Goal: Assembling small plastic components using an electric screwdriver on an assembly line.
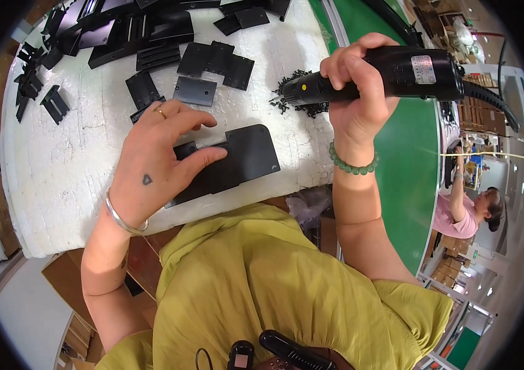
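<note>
In my right hand [360, 92] is a black corded electric screwdriver [391, 73], its tip pointing left into a small heap of black screws [286, 86] on the white foam block. My left hand [157, 148] hovers over a flat black plastic panel [249, 160] with a notched edge and rounded corner; thumb and fingers are apart, with nothing between them. The panel lies flat near the block's front edge, partly hidden by that hand. Just beyond the fingers are a small grey-black plate [194, 91] and a black bracket [142, 89].
The white foam block [71, 179] carries several more black plastic parts [151, 31] at the back, and small clips [55, 105] at the left. Right of it stands a green-topped table [406, 185]. The screwdriver's cable [490, 98] trails right. A person in pink [465, 213] works farther off.
</note>
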`<action>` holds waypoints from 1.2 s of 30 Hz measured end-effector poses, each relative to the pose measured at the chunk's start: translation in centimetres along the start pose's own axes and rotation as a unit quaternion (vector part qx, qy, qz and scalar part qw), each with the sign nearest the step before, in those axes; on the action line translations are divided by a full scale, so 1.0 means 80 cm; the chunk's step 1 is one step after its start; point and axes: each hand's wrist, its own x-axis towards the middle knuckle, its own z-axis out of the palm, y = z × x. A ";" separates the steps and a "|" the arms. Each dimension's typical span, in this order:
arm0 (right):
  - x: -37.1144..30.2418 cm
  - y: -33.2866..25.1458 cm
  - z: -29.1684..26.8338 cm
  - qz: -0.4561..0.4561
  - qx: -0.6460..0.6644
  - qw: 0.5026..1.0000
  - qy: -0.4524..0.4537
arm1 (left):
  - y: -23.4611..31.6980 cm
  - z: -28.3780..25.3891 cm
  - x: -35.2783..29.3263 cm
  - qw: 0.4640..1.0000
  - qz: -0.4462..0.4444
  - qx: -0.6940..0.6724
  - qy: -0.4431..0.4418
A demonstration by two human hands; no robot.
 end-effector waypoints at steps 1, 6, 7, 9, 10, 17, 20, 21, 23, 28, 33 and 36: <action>0.000 0.002 -0.001 0.004 0.010 1.000 0.007 | 0.000 0.000 0.004 1.000 -0.001 0.003 0.000; -0.003 -0.006 0.003 -0.004 0.040 0.999 -0.012 | -0.001 0.011 0.031 0.995 0.057 0.084 -0.021; -0.005 -0.014 0.004 -0.007 0.058 0.998 -0.017 | -0.002 0.017 0.040 0.994 0.057 0.087 -0.020; -0.008 -0.026 0.005 -0.019 0.083 0.995 -0.052 | -0.006 0.036 0.060 0.981 0.152 0.120 0.017; -0.010 -0.034 0.007 -0.026 0.086 0.994 -0.065 | -0.005 0.046 0.069 0.980 0.162 0.109 0.031; -0.017 -0.067 0.011 -0.047 0.088 0.987 -0.123 | -0.002 0.053 0.074 0.979 0.192 0.063 0.020; -0.017 -0.077 0.006 -0.061 0.097 0.980 -0.163 | 0.007 0.052 0.074 0.977 0.204 0.060 0.018; -0.018 -0.079 0.006 -0.061 0.101 0.979 -0.166 | 0.007 0.050 0.072 0.977 0.202 0.063 0.020; -0.019 -0.084 0.005 -0.060 0.111 0.974 -0.189 | 0.009 0.045 0.068 0.977 0.200 0.079 0.017; -0.018 -0.087 0.006 -0.048 0.095 0.972 -0.212 | 0.013 0.045 0.063 0.978 0.199 0.065 0.021; -0.025 -0.098 0.015 -0.032 0.057 0.971 -0.228 | 0.021 0.041 0.056 0.970 0.212 0.118 0.006; -0.030 -0.096 0.023 -0.048 0.034 0.969 -0.241 | 0.022 0.040 0.051 0.949 0.261 0.178 -0.009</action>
